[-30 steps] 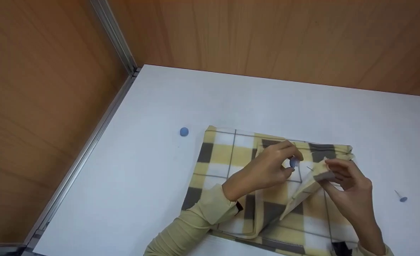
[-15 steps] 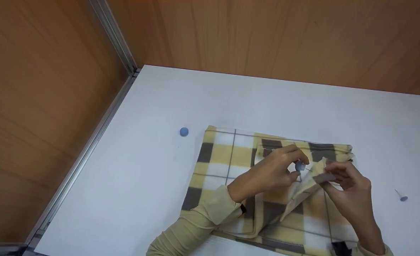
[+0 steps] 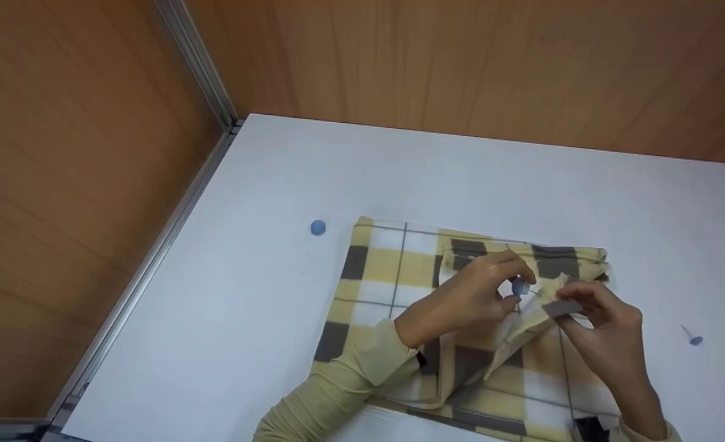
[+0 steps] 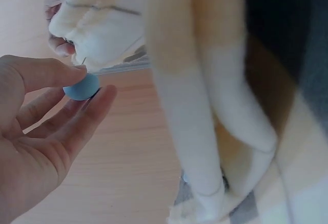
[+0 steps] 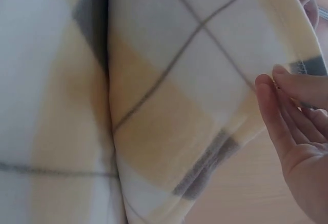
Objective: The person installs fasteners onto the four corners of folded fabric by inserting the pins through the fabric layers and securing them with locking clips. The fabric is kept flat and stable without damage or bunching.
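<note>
A yellow, white and grey plaid fleece blanket (image 3: 377,261) lies folded on the table, one flap lifted. My left hand (image 3: 469,298) pinches a blue-headed pin (image 3: 520,286) between thumb and fingertips. Its thin spike points right, the tip right at the edge of the lifted flap. Seen from the left wrist, the round blue head (image 4: 84,87) sits under the thumb, with the spike reaching up to the fleece. With thumb and fingers, my right hand (image 3: 608,319) grips the flap's corner; in the right wrist view its fingertips (image 5: 264,83) pinch the stitched edge (image 5: 287,34).
Another blue-headed pin (image 3: 695,340) lies on the white table (image 3: 215,294) to the right, spike showing. A round blue head (image 3: 318,227) rests left of the blanket. Wood-grain panels (image 3: 460,67) stand behind and at the left, joined by a metal post (image 3: 197,58).
My left hand has moved a little to the right, bringing the pin's tip up to the flap. The right hand keeps its grip on the corner, nearly still.
</note>
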A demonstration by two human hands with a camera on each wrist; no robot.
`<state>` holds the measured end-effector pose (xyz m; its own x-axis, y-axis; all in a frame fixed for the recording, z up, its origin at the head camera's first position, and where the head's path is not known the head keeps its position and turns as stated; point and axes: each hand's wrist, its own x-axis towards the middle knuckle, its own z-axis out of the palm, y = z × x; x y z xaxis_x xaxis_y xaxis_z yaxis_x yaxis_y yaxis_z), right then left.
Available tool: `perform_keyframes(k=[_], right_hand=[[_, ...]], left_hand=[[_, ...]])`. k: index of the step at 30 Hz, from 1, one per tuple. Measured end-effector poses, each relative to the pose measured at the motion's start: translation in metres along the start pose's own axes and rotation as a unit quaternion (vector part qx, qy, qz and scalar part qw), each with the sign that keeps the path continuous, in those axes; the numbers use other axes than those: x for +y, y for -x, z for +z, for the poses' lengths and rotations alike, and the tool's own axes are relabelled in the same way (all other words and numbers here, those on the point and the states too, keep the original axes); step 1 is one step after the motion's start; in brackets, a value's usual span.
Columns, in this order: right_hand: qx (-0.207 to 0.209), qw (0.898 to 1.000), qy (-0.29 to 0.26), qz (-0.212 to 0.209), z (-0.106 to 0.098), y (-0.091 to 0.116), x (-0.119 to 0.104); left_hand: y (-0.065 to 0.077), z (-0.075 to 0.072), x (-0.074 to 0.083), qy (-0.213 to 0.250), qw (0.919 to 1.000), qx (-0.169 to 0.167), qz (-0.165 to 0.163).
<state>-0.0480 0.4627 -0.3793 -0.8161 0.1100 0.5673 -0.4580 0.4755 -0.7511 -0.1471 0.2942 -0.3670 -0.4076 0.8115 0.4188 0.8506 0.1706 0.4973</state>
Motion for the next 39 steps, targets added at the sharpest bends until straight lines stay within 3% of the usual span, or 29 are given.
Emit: perform_keyframes(k=[22, 33, 39], right_hand=[[-0.012, 0.999, 0.040, -0.008, -0.0030, -0.0025, -0.0047], [-0.008, 0.999, 0.039, -0.004, -0.0005, -0.0039, -0.0066], [-0.013, 0.999, 0.035, -0.002, 0.0017, -0.0051, -0.0064]], left_hand=[[-0.0043, 0.0024, 0.0027, 0.013, 0.9998, -0.001, 0.016], [-0.0033, 0.0030, 0.0072, 0.052, 0.9984, -0.019, -0.010], [-0.0019, 0.0045, 0.0100, 0.072, 0.9971, -0.013, -0.024]])
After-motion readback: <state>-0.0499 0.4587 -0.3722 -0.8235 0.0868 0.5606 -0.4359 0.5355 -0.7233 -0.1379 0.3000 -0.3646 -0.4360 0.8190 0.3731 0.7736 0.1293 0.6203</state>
